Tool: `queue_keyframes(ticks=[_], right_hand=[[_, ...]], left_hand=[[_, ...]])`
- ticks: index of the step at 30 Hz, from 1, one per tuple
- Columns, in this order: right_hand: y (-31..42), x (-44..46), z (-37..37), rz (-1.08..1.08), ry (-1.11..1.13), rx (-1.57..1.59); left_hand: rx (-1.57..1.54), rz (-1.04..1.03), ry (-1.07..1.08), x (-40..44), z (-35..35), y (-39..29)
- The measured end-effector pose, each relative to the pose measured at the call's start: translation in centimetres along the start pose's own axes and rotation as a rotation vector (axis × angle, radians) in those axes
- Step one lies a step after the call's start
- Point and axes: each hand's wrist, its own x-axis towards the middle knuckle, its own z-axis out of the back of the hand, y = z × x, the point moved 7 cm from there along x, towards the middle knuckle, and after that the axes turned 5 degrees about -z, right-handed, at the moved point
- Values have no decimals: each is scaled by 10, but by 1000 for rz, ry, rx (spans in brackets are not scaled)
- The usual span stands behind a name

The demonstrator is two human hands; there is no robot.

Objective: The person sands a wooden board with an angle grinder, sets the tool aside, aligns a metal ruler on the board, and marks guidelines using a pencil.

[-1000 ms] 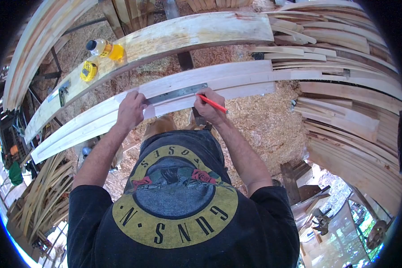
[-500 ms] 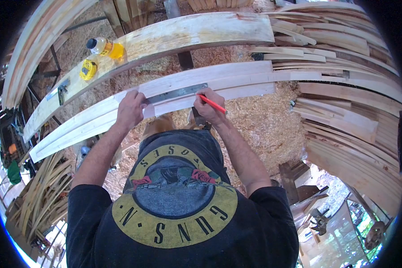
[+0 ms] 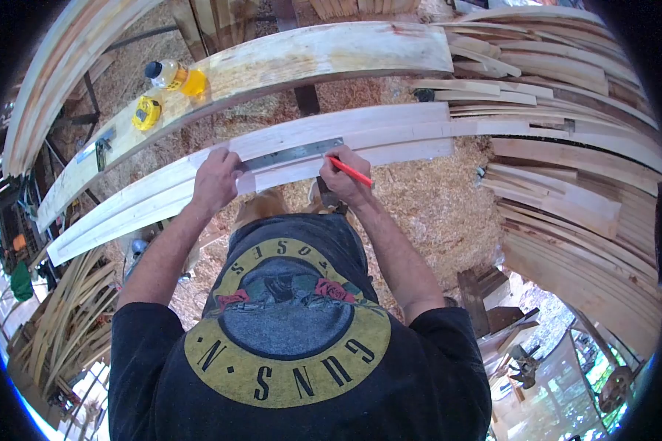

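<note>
Two long pale boards (image 3: 397, 126) lie side by side in front of me, running from lower left to upper right. A flat grey metal ruler (image 3: 294, 152) rests along them. At its left end my left hand (image 3: 217, 178) is closed on it, fingers bent over the ruler and the wood. My right hand (image 3: 346, 175) pinches a red pencil (image 3: 354, 173) beside the ruler's right end. The pencil's tip is hidden by my fingers, so whether it touches the wood cannot be seen.
Beyond lies a thicker curved beam (image 3: 294, 55) carrying a yellow tape measure (image 3: 146, 113), a bottle of yellow liquid (image 3: 191, 82) and a small clamp-like tool (image 3: 101, 151). Stacked planks (image 3: 566, 198) fill the right side. Wood shavings (image 3: 434, 220) cover the ground. Thin strips (image 3: 66, 316) lean at lower left.
The view has shifted very slightly. Both hands, the ruler and the pencil keep nearly the same places on the boards.
</note>
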Motion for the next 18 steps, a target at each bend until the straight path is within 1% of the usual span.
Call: queue_keyframes(ticks=[1,4,7,10,13,18], right_hand=[[0,-1,0,20,-15,0],[-6,-3,-1,-37,22,-8],[0,0,0,-89,8,38],[1,0,1,-75,-6,31],[1,0,0,-119,34,29],[0,0,0,-89,18,21]], left_hand=[[2,-8,-7,0,0,-1],[1,-11,-14,-1,0,0],[-8,-4,-9,0,-2,2],[-15,-17,-25,-1,-1,1],[-25,-12,-28,0,-1,2],[-18,-22,-34,0,0,1]])
